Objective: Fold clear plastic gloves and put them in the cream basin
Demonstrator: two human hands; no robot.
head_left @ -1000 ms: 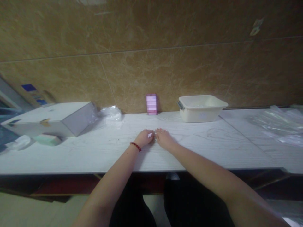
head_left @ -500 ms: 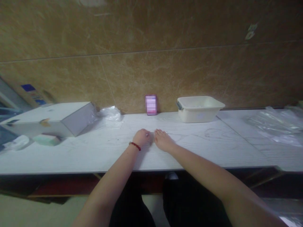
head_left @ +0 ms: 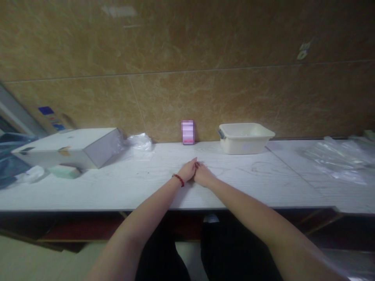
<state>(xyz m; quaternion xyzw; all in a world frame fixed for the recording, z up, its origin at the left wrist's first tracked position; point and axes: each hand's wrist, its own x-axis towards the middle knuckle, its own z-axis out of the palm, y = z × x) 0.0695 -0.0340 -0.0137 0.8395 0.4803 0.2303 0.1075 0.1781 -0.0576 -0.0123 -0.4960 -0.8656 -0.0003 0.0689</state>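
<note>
My left hand (head_left: pixel 188 170), with a red beaded bracelet (head_left: pixel 178 180) at the wrist, rests over the middle of the white wood-grain table (head_left: pixel 117 195). It touches my right hand (head_left: pixel 202 174) at the fingers. The left fingers look bent together; whether anything is between them is too small to tell. The right fingers are curled towards the left hand, partly hidden where the two meet. Beyond the hands a phone (head_left: pixel 188 132) with a blurred screen leans against the wall.
A cream plastic tub (head_left: pixel 246 145) stands at the back right, with clear plastic bags (head_left: pixel 336 156) farther right. To the left are a white box (head_left: pixel 73 142), a crumpled plastic bag (head_left: pixel 140 142) and a pale green sponge-like block (head_left: pixel 65 171). The wall (head_left: pixel 175 97) is brown tile.
My left hand has moved right and now meets my right hand; a small gap was between them before. The camera view has shifted slightly.
</note>
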